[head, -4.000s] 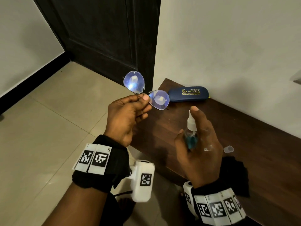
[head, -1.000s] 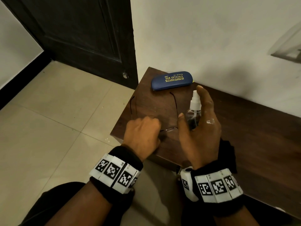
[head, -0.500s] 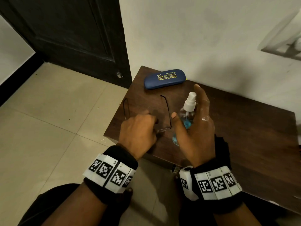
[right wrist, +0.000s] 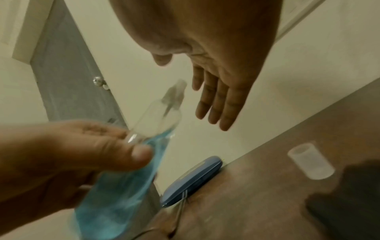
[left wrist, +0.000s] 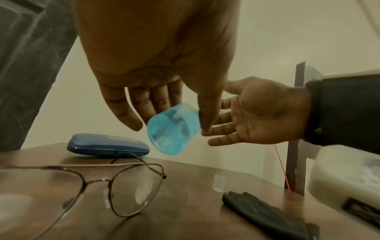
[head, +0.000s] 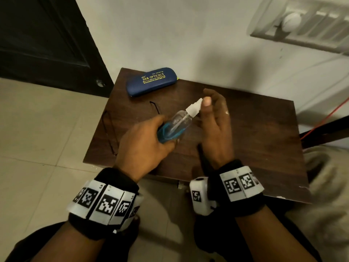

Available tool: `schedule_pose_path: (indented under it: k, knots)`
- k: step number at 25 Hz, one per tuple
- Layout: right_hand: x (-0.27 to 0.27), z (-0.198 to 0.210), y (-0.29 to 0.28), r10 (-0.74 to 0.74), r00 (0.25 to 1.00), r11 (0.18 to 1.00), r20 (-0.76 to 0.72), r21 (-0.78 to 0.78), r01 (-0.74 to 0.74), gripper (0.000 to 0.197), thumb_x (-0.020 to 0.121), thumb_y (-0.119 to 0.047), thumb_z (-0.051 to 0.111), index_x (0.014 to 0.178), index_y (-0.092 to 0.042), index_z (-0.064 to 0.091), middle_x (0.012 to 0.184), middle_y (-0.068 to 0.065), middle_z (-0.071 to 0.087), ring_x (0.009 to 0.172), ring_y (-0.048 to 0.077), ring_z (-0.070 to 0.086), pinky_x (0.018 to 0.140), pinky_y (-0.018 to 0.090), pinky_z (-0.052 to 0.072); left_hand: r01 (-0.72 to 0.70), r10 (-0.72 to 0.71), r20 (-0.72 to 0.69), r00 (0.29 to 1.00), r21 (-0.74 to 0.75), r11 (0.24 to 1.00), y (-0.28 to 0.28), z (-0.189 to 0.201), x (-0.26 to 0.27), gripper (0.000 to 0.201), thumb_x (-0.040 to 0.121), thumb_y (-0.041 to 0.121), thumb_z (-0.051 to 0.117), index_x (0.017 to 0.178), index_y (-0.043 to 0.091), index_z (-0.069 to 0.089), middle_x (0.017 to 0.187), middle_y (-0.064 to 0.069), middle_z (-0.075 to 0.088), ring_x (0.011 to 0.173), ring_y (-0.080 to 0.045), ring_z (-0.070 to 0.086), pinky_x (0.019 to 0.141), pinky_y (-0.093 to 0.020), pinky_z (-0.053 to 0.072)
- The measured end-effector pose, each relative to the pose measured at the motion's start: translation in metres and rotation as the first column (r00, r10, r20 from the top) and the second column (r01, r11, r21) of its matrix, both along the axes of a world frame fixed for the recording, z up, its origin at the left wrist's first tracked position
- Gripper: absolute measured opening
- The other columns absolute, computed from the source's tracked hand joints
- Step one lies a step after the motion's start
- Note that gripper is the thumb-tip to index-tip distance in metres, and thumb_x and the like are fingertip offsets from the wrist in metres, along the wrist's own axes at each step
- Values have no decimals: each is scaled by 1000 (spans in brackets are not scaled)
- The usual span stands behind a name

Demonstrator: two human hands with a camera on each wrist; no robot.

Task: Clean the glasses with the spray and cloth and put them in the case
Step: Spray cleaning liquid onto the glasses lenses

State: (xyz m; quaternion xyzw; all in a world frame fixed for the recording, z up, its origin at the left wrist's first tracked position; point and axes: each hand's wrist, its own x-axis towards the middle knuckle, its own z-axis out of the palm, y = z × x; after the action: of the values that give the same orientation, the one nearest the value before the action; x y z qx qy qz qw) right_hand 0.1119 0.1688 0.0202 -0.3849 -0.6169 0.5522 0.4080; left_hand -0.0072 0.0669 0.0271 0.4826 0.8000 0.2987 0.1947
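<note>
Half-full blue spray bottle (head: 174, 127) in left hand (head: 143, 146)'s grip; right hand (head: 215, 127) spread.

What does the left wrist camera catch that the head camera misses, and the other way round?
Only the left wrist view shows the lenses of the glasses, the black cloth and a small clear cap on the table. Only the head view shows the bottle's white nozzle, the wristbands and the floor. Both show the left hand gripping the spray bottle, the open right hand and the blue case.
</note>
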Motion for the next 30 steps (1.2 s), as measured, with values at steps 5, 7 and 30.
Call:
schedule_pose_path:
  k: [5, 7, 30]
  knots:
    - [61, -19, 62, -15, 665, 1000, 747, 11, 10, 34, 85, -14, 64, 117, -24, 58, 89, -8, 63, 82, 7, 61, 80, 32, 56, 6, -33, -202, 979, -130, 991, 4, -8, 0, 44, 76, 38, 73, 115, 27, 58, 108, 2, 67, 99, -18, 60, 81, -37, 52]
    - [68, -32, 68, 128, 542, 992, 831, -117, -55, 42, 80, -16, 70, 119, -23, 57, 104, -2, 65, 94, 16, 63, 86, 40, 55, 9, -49, -249, 967, -160, 987, 6, -9, 1, 47, 77, 36, 73, 119, 25, 57, 111, -1, 66, 102, -22, 58, 86, -40, 48]
    - [17, -27, 37, -28, 868, 856, 495, 460, -235, 23, 81, -5, 72, 103, -11, 69, 99, 2, 67, 84, 12, 62, 73, 20, 53, -71, 9, -389, 921, -143, 987, 4, -10, -17, 58, 77, 33, 72, 132, 27, 52, 117, -5, 62, 108, -30, 53, 94, -46, 37]
